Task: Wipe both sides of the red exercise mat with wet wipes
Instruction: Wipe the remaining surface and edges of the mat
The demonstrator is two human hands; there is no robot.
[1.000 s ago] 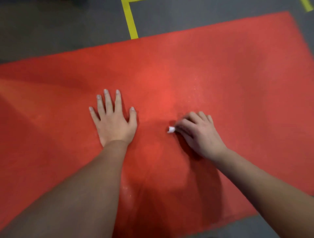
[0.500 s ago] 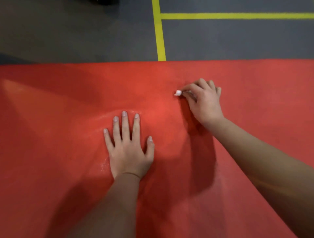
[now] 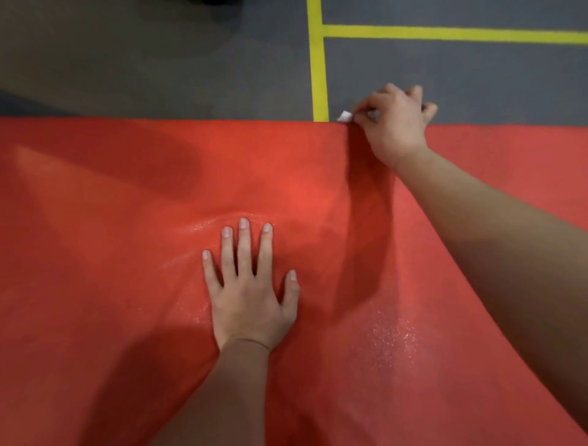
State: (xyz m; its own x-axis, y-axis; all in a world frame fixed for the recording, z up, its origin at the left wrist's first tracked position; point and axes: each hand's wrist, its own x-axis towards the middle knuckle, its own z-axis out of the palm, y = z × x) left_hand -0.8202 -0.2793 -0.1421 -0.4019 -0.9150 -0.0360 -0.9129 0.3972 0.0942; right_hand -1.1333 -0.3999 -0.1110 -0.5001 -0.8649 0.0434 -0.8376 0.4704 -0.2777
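The red exercise mat lies flat on the floor and fills most of the head view. My left hand presses flat on its middle, fingers straight and spread. My right hand is at the mat's far edge with fingers curled round a white wet wipe. Only a small corner of the wipe sticks out to the left of the fingers. Wet, glistening patches show on the mat near my left hand and to its right.
Beyond the mat's far edge is grey floor with yellow tape lines that form a T. A dark object is cut off at the top edge.
My right hand has slid the wipe away from me, from the mat's middle to its far edge. My left hand has stayed flat on the mat. The view has shifted forward.
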